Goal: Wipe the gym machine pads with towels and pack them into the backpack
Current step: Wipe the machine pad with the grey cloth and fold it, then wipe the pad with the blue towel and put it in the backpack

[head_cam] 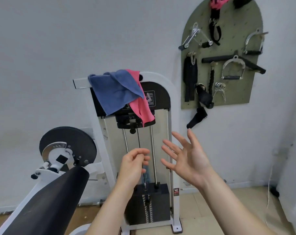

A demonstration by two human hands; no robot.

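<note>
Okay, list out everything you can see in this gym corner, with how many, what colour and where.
Blue cloth towel: one, blue, draped over the machine's top bar, partly over the pink one.
Pink cloth towel: one, pink, hanging beside and under the blue.
White-framed weight-stack machine: one, white and black, against the wall, centre.
Long black machine pad: one, black, lower left.
Round black disc: one, black, left of the stack.
Olive-green pegboard: one, on the right wall, holding cable handles and straps.
Left hand: fingers loosely curled, holding nothing.
Right hand: fingers spread open.
</note>
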